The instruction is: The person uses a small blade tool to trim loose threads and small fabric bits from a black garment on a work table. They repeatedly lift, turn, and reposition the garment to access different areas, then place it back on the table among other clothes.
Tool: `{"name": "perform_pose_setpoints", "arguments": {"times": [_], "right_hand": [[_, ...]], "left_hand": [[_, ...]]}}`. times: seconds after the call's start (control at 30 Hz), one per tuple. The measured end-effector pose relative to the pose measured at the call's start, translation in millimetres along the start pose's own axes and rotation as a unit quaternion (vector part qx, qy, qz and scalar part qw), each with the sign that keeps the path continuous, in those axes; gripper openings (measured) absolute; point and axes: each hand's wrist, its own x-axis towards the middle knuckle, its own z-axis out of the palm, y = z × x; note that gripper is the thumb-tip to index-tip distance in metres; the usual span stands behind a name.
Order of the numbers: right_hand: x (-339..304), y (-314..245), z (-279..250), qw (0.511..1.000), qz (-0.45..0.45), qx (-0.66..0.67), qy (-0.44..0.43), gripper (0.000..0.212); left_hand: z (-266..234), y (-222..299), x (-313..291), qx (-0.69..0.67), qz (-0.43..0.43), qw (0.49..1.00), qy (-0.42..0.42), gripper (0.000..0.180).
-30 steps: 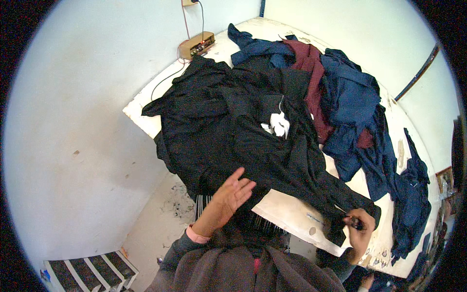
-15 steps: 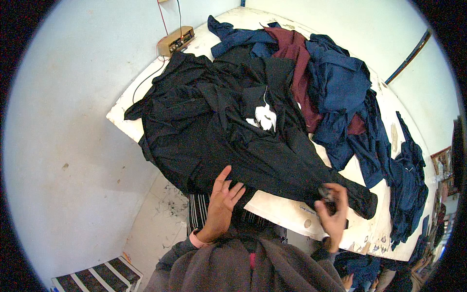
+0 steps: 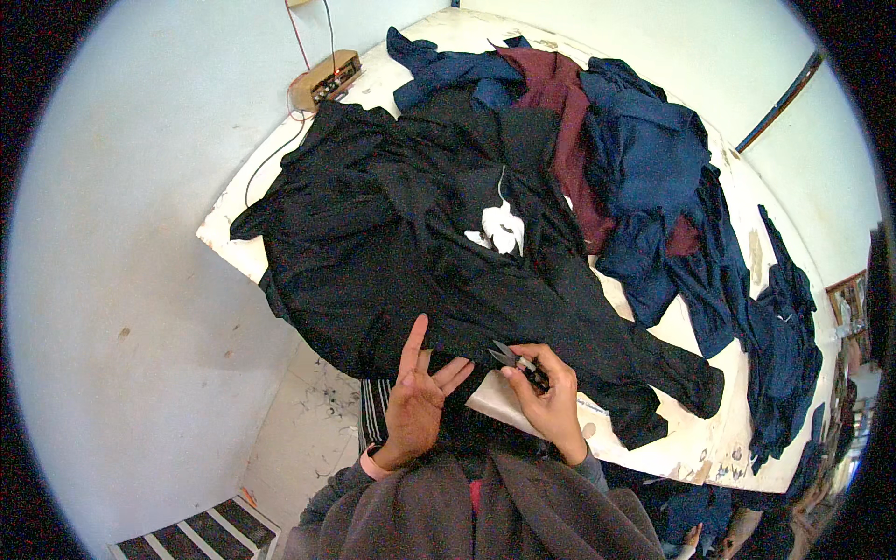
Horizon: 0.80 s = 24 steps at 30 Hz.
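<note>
A large black garment (image 3: 411, 271) lies crumpled across the near side of the table, its near edge hanging over toward me. My left hand (image 3: 415, 411) is at that edge, fingers stretched and apart, the index finger lying along the cloth. Whether a fold of cloth rests between its fingers is hard to make out. Just to the right, my right hand (image 3: 553, 397) is closed round a pair of dark thread snips (image 3: 525, 367). Their blades point left toward the cloth edge and my left fingers, slightly apart at the tips.
Navy garments (image 3: 653, 149) and a maroon cloth (image 3: 565, 140) are heaped behind on the white table (image 3: 700, 457). White scraps (image 3: 504, 231) lie on the black cloth. A wired brown box (image 3: 325, 82) stands at the far left by the wall. People are partly visible lower right.
My right hand has moved left with the snips, from the garment's right part to beside my left hand. A black flap now lies over the table's near edge on the right.
</note>
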Motion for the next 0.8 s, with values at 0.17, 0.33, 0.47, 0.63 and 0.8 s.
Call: {"name": "perform_pose_setpoints", "arguments": {"times": [0.17,0.33,0.47,0.63,0.8], "right_hand": [[4,-5,-7,0.999,-0.012,-0.029,-0.011,0.024],[7,-9,-5,0.999,-0.035,-0.038,-0.007,0.022],[10,-10,-6,0.994,-0.064,-0.092,-0.002,0.018],[11,-9,-4,0.994,-0.069,-0.086,-0.009,0.016],[11,-4,-3,0.994,-0.080,-0.076,0.007,0.018]], "left_hand": [[5,0,3,-0.002,-0.006,1.000,0.008,0.104],[5,-1,5,-0.016,-0.009,1.000,0.004,0.105],[6,1,4,-0.012,-0.003,1.000,-0.008,0.104],[9,2,3,-0.013,0.006,1.000,0.004,0.104],[6,1,3,-0.011,0.008,1.000,0.003,0.105]]}}
